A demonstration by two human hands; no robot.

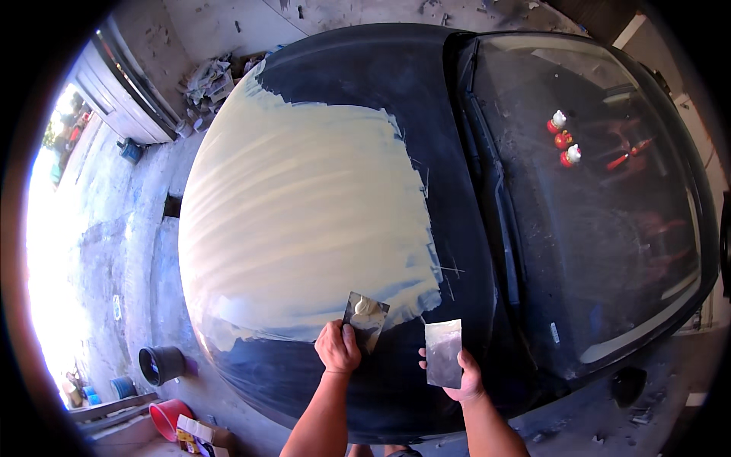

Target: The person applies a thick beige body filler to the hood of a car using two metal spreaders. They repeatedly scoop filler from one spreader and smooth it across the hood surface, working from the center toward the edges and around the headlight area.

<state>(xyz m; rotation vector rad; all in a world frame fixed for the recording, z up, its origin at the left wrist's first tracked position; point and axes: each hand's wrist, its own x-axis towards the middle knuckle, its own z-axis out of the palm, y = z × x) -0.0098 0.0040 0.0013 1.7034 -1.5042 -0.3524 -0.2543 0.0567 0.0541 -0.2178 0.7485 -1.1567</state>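
A dark car hood [365, 65] fills the middle, much of it covered with streaky cream body filler [304, 206] that ends in ragged edges. Over the near edge of the filler, my left hand [338, 347] is closed on a dark flat putty plate [368, 327] with a cream dollop of filler on it. To its right, my right hand [468, 375] grips a rectangular metal putty spreader [444, 354], its upper end smeared pale. The two tools are apart. Whether either one touches the hood, I cannot tell.
The windshield [594, 206] and wipers [499, 190] lie to the right, with small red-and-white figurines [563, 139] behind the glass. At lower left on the floor stand a black bucket [160, 365], a red bucket [169, 417] and boxes [199, 436]. Rubbish [207, 80] is piled by the far wall.
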